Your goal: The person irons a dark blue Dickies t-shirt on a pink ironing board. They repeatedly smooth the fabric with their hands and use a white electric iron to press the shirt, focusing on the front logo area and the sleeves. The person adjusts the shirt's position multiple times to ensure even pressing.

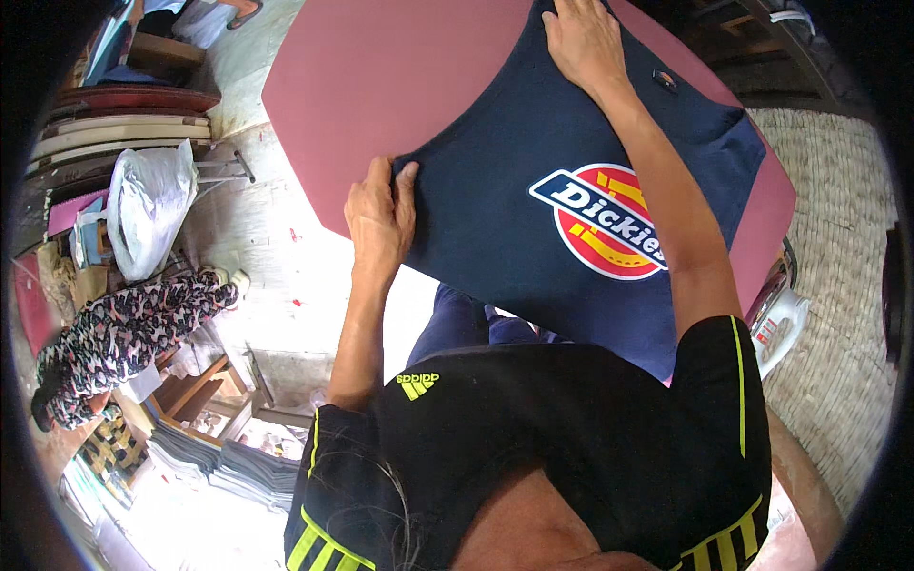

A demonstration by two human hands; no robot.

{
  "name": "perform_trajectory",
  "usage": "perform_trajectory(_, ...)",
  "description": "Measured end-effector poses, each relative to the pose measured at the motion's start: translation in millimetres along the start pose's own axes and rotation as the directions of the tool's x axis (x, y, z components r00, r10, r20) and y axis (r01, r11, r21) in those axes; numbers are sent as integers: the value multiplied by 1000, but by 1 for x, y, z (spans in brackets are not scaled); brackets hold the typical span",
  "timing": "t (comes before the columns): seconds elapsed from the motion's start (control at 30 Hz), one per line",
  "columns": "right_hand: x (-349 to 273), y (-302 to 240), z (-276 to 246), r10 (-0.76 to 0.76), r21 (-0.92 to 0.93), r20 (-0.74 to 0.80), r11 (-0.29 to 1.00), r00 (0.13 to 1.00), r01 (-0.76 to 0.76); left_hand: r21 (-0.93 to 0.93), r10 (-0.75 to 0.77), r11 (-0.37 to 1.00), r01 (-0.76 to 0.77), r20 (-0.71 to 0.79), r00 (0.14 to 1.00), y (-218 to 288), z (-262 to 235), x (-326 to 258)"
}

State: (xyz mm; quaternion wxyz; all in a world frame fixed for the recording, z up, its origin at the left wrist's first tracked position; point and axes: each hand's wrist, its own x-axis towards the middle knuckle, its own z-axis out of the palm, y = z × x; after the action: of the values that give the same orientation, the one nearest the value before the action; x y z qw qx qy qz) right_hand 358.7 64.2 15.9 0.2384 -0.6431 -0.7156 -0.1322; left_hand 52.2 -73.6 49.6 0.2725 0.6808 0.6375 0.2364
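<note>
A navy fabric piece [495, 190] with curved edges lies across a pink tabletop [381, 86] and hangs over its near edge toward my body. It carries a large red, yellow and white printed emblem [609, 221], partly covered by my right forearm. A small dark oval patch [665, 81] sits higher up on the cloth. My left hand [381, 205] pinches the fabric's left corner between thumb and fingers. At the far end my right hand [586, 48] rests on the cloth with fingers stretched out, their tips cut off by the picture's top edge.
To the left, a person in patterned clothes [143, 328] bends near stacked dark cloth [238, 471]. A white plastic bag [152, 205] hangs beside stacked boards [124, 128]. Another person's sandalled foot [246, 14] shows at top left. Woven matting [828, 247] lies on the right.
</note>
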Motion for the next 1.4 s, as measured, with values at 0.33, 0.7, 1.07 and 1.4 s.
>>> perform_trajectory(0.33,1,11,6,-22,-109,-116,994,993,9,419,417,857,-301,-219,882,-7,21,2)
perform_trajectory(0.7,-155,75,-152,266,168,-126,955,956,-244,364,835,504,-784,29,550,99,130,122)
perform_trajectory(1.07,-152,157,-120,570,-384,-53,746,820,-544,488,722,551,-677,128,680,138,158,157)
perform_trajectory(1.4,-153,164,-119,625,-424,-17,702,781,-571,442,718,550,-709,183,671,138,149,179)
